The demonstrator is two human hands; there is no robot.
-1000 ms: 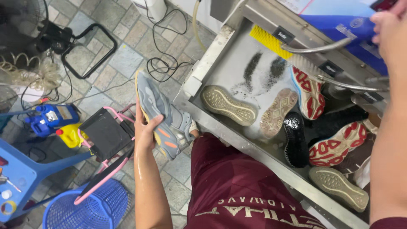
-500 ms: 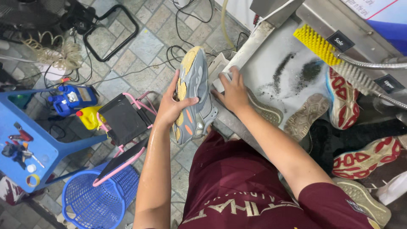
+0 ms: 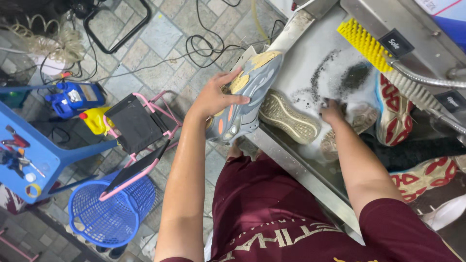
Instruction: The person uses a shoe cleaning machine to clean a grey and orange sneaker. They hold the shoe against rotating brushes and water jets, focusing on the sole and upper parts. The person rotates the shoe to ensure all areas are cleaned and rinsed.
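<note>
My left hand (image 3: 217, 97) grips a grey sneaker (image 3: 247, 99) with orange marks and a yellowish sole, held sole-up over the left corner of a metal wash sink (image 3: 291, 160). My right hand (image 3: 332, 111) reaches into the sink and rests on a tan shoe (image 3: 361, 121) lying sole-up; whether the fingers grip it I cannot tell. Next to it lies another beige shoe (image 3: 289, 116), sole-up in soapy foam.
A yellow brush (image 3: 364, 43) is fixed at the sink's back wall, with red-and-white sneakers (image 3: 391, 114) beside it. On the tiled floor to the left stand a blue basket (image 3: 104, 213), a pink-framed stand (image 3: 138, 128), a blue stool (image 3: 29, 160), and tangled cables (image 3: 204, 43).
My left hand has carried the grey sneaker right, over the sink's corner. My right hand left the sink's edge and reached deeper in, onto the tan shoe.
</note>
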